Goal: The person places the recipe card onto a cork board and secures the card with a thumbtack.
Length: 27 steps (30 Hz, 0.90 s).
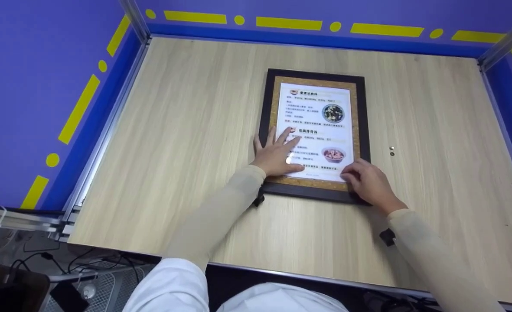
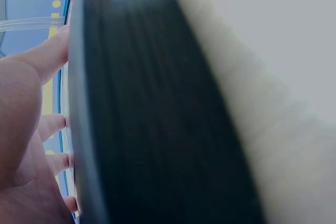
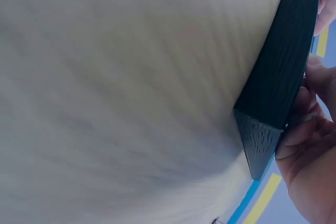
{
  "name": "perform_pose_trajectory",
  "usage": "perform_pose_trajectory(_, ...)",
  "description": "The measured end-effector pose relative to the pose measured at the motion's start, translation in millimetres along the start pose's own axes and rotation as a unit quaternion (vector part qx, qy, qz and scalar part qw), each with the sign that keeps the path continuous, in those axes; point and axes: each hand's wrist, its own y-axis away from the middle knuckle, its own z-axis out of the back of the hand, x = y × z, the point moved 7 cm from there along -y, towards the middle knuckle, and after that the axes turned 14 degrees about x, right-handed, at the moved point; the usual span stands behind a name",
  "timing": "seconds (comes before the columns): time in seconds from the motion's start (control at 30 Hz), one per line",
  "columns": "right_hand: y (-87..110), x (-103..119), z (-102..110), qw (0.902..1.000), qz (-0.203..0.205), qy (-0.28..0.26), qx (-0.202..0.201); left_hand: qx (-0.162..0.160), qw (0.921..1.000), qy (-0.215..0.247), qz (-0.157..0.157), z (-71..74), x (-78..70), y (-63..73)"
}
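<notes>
A printed recipe sheet [image 1: 314, 128] with two food pictures lies on a cork board [image 1: 277, 102] inside a dark frame [image 1: 360, 108]. My left hand [image 1: 277, 154] presses flat on the sheet's lower left, fingers spread, the heel over the frame's left side. My right hand [image 1: 370, 182] is at the sheet's lower right corner, over the frame's edge. Its fingers are bent and the thumb tip touches near the corner; whatever lies between the fingertips is hidden. The right wrist view shows the bent right fingers [image 3: 302, 129] against the frame's face; the left wrist view is mostly filled by the frame's side.
Two small shiny round pieces [image 1: 391, 151] lie on the wood-grain table [image 1: 195, 130] to the right of the frame. Blue panels [image 1: 299, 8] with yellow marks wall the back and sides. Cables [image 1: 82, 264] hang below the table's front left.
</notes>
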Motion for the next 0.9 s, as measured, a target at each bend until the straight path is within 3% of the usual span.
perform_pose_trajectory(0.37,-1.6,-13.0,18.4,0.9957,-0.056,-0.073,0.016,-0.001,0.9999,0.003,-0.012,5.2,-7.2,-3.0)
perform_pose_trajectory(0.67,-1.2,-15.4,13.4,0.9959,-0.042,-0.071,0.038,0.005,0.9999,0.002,-0.010,-4.9,-6.8,-2.7)
perform_pose_trajectory(0.9,-11.0,-16.2,13.7,0.9908,-0.064,-0.095,0.071,0.008,0.9999,-0.001,0.007,-5.7,0.4,-1.0)
